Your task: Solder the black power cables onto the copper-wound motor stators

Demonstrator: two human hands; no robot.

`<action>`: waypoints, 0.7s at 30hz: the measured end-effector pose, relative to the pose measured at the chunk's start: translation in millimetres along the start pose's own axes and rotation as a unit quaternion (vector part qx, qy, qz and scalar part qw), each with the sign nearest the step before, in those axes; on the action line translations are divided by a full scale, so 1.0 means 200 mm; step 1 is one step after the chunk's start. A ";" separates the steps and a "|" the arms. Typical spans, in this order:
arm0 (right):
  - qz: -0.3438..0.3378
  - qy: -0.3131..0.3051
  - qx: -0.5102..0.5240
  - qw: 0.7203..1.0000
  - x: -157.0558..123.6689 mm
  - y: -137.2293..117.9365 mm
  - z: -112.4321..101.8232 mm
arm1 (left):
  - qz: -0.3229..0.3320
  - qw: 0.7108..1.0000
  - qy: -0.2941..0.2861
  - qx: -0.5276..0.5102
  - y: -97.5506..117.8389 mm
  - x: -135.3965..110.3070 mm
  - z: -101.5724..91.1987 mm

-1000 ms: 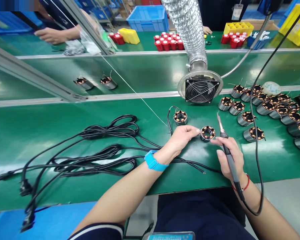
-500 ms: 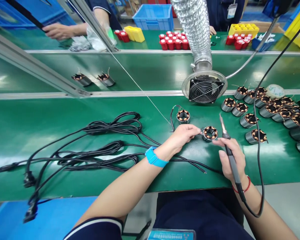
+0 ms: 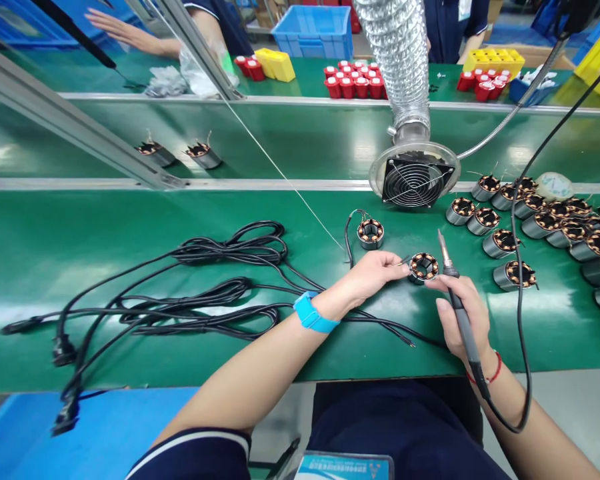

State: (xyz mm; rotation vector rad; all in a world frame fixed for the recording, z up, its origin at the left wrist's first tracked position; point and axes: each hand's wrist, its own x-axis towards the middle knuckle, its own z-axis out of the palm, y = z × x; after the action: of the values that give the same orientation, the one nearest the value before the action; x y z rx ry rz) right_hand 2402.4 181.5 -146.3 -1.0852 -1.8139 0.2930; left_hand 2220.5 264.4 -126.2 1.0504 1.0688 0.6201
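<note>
A small motor stator (image 3: 423,267) with copper windings stands on the green bench (image 3: 130,227). My left hand (image 3: 369,275) lies beside it, fingertips pinched on a thin lead wire at its left edge. My right hand (image 3: 463,315) is closed round a black soldering iron (image 3: 455,297), tip pointing up and away, and its index finger touches the stator's right side. A second stator (image 3: 371,233) with a black wire attached stands just behind. A blue strap (image 3: 313,312) circles my left wrist.
Tangled black power cords (image 3: 190,293) spread over the bench's left half. A fume fan (image 3: 414,179) on a silver duct stands behind the stators. Several more stators (image 3: 540,223) crowd the right. A solder wire (image 3: 280,177) slants down. Other people's hands (image 3: 125,30) work at the far bench.
The view has shifted slightly, so everything sits a bit further right. My hands and the stator keep the same pose. The far person's hand at upper left has opened out.
</note>
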 end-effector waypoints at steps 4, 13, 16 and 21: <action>0.000 -0.077 -0.074 0.994 0.12 0.02 -0.01 | -0.023 0.999 -0.021 -0.030 0.01 0.00 -0.01; -0.050 -0.143 -0.076 0.985 0.30 0.14 0.04 | -0.056 0.991 -0.084 -0.090 0.03 -0.01 -0.06; -0.033 -0.106 -0.060 0.992 0.27 0.15 0.08 | -0.037 0.991 -0.117 -0.052 0.00 0.00 -0.05; 0.003 -0.069 -0.052 0.996 0.25 0.16 0.12 | 0.048 0.990 -0.055 0.118 -0.01 0.01 0.00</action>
State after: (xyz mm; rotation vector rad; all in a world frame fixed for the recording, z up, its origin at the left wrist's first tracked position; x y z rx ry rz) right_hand 2392.8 244.0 -147.2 -1.1672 -1.9679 0.2866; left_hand 2221.4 264.8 -129.4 1.3335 1.0159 0.5124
